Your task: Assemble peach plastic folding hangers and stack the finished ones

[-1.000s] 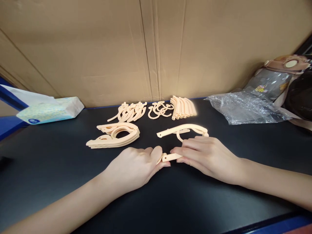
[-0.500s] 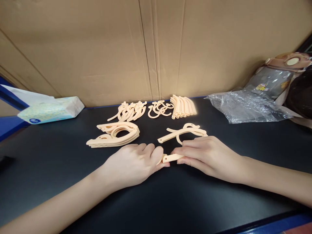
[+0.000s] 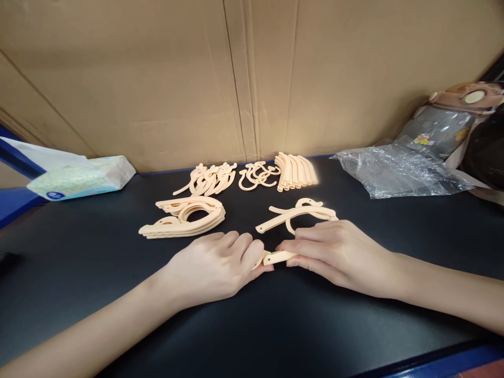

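Observation:
Both hands rest on a black table (image 3: 118,294) and pinch a cream plastic hanger part (image 3: 277,256) between them. My left hand (image 3: 214,268) is closed, its thumb and forefinger gripping the part's left end. My right hand (image 3: 338,252) is closed over the right end, and a curved hanger arm with a hook (image 3: 299,214) sticks out behind its fingers. A stack of assembled folded hangers (image 3: 184,217) lies just beyond my left hand.
Along the cardboard wall (image 3: 236,79) lie hook pieces (image 3: 210,179), more hooks (image 3: 258,176) and a row of straight pieces (image 3: 296,172). A tissue pack (image 3: 79,176) sits far left. Crumpled clear plastic (image 3: 397,173) and a bottle (image 3: 452,121) sit far right.
The curved arm behind my right hand has turned, its hook now showing on top. Both hands have stayed almost in place.

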Available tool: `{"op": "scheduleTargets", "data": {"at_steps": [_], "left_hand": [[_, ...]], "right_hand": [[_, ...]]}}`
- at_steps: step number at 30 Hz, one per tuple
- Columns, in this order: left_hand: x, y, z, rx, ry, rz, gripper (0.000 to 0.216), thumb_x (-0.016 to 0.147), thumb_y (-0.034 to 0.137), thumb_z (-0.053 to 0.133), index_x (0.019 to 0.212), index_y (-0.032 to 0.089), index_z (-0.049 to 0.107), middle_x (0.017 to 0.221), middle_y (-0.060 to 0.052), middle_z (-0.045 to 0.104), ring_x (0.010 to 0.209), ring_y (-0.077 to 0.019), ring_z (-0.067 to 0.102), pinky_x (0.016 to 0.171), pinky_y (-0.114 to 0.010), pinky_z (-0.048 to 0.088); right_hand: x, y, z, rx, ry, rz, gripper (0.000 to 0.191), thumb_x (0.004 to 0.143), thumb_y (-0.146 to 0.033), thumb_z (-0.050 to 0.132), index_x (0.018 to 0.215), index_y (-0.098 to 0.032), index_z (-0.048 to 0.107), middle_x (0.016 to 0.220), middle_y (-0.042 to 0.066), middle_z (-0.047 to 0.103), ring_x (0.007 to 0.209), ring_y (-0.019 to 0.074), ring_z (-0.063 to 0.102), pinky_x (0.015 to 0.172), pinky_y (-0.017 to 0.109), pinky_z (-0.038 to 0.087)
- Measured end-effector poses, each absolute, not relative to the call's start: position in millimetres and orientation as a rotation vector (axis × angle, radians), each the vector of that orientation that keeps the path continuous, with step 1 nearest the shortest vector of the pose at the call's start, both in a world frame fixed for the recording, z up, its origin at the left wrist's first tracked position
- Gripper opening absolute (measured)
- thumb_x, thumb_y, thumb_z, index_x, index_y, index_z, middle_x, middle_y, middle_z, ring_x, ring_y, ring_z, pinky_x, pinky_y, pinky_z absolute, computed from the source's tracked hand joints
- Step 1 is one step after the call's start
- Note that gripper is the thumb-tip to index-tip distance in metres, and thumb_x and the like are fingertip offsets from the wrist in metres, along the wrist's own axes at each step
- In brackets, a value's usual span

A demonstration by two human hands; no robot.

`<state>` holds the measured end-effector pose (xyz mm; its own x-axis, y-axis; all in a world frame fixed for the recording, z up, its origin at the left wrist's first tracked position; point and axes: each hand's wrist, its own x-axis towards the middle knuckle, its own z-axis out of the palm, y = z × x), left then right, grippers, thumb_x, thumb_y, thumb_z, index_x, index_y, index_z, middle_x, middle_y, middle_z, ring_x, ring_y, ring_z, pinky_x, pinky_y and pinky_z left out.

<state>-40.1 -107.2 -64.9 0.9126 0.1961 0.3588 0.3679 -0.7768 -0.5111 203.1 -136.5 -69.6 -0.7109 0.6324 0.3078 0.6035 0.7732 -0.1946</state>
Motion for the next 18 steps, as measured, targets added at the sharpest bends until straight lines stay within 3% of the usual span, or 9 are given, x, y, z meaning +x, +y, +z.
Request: {"op": "scheduleTargets", "data": {"at_steps": [18], "left_hand": [[-36.4, -111.0, -63.9, -2.52, -0.425, -0.403, 0.031, 0.089, 0.037, 0.052, 0.065, 0.018, 0.048, 0.053, 0.004, 0.049, 0.044, -0.0127, 0.05, 0.042, -0.028, 0.032]], "right_hand": [[203.1, -136.4, -69.9, -0.923, -2.628, 0.03, 0.031, 0.1, -0.03, 0.039, 0.108, -0.018, 0.066, 0.073, 0.001, 0.061, 0.062, 0.0116, 0.057, 0.058, 0.023, 0.038]]}}
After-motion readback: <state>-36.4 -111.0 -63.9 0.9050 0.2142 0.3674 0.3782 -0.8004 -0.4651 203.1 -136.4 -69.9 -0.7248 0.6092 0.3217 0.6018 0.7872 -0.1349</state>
